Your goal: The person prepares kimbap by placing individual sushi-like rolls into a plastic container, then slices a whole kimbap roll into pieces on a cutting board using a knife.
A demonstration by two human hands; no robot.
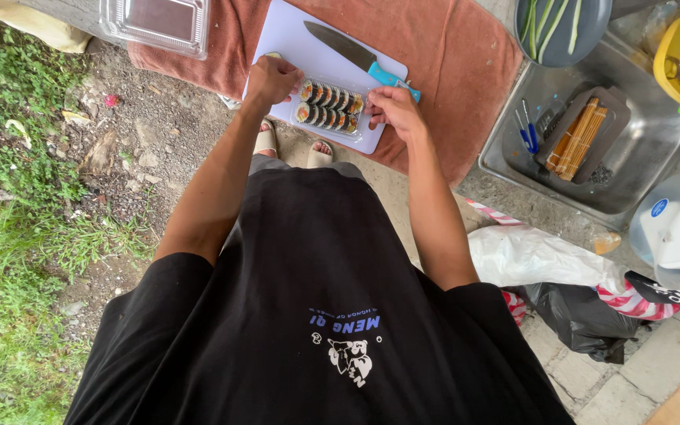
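I see both hands, left hand (271, 79) and right hand (393, 108), fingers closed gripping the sushi tray (329, 106) ends to steady it, knife (353, 53) at twelve o'clock.

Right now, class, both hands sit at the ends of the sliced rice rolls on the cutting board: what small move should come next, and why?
Probably press the two rows of sliced rice rolls together from both ends. The left hand and right hand already flank them on the white cutting board, the knife lies set aside behind, and an empty clear plastic container waits nearby.
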